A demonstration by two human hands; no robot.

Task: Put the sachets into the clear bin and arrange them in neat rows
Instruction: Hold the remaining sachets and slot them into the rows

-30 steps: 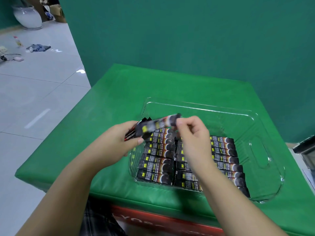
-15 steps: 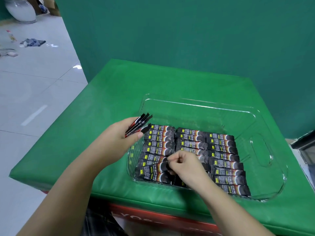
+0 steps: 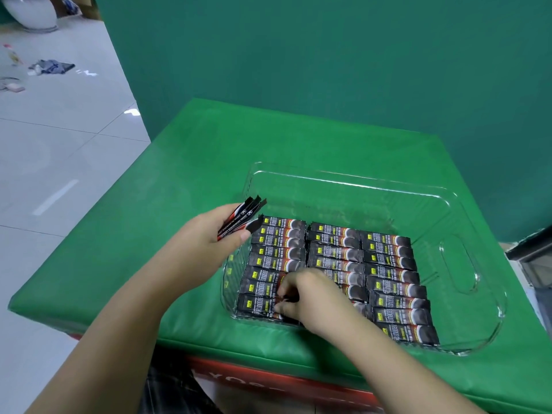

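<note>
Left hand: raised at the near-left corner of the bin, fingers and thumb curled round a small fanned bundle of spare sachets, their black-and-red ends sticking out past the fingertips.

Right hand: down inside the bin, fingers curled, pinching the end of a single sachet in the nearest row of the left column; the exact contact is blurred.

Laid sachets: black coffee sticks with yellow marks and white lettering, lying flat in three side-by-side columns across the near part of the bin floor, each stick crosswise, rows touching one another.

Clear bin: transparent plastic, rounded corners, handle cut-out in its right wall; far part of the floor bare.

Green cover: padded table top on which the bin stands, toward the near-right side.

Red box: under the table's front edge, lettering partly visible.

White tiled floor: to the left, with small scattered items in the far corner. Green wall behind.
</note>
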